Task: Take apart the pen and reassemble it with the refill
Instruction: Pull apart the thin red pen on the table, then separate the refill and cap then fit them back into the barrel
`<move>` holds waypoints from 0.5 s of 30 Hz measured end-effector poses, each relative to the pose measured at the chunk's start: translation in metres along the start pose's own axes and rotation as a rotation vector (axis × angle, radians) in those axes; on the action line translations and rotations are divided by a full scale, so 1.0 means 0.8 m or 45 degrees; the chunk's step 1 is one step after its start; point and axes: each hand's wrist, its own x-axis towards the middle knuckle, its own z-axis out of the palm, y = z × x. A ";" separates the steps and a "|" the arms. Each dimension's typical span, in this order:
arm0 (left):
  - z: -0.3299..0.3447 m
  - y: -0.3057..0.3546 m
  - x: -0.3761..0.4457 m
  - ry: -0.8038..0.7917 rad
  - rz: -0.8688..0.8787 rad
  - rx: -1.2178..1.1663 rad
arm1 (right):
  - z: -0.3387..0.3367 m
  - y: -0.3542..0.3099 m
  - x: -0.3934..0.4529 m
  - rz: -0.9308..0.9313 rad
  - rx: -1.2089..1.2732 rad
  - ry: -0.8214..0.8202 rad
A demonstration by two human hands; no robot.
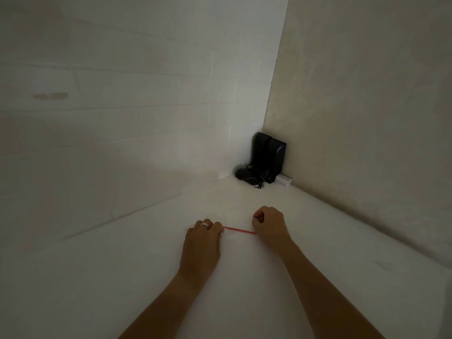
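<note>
Left hand: the bare left hand (204, 234), a silver ring (205, 224) on one finger, is curled, fingertips pinching a pale, near-clear pen barrel (228, 232) just above the white table (244, 302).
Right hand: the bare right hand (269, 223) is closed in a loose fist, pinching the far end of the thin red refill (241, 230).
Refill: it spans the gap between the hands, its left end at the barrel.
Far corner: black upright boxes (269, 155) with thin wires at their foot stand against the walls.
Writing: a small white carton (283, 181) beside them carries red print, too small to read.
</note>
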 end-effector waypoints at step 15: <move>-0.008 0.004 0.000 0.018 0.009 -0.052 | -0.025 -0.001 -0.015 -0.011 0.073 0.055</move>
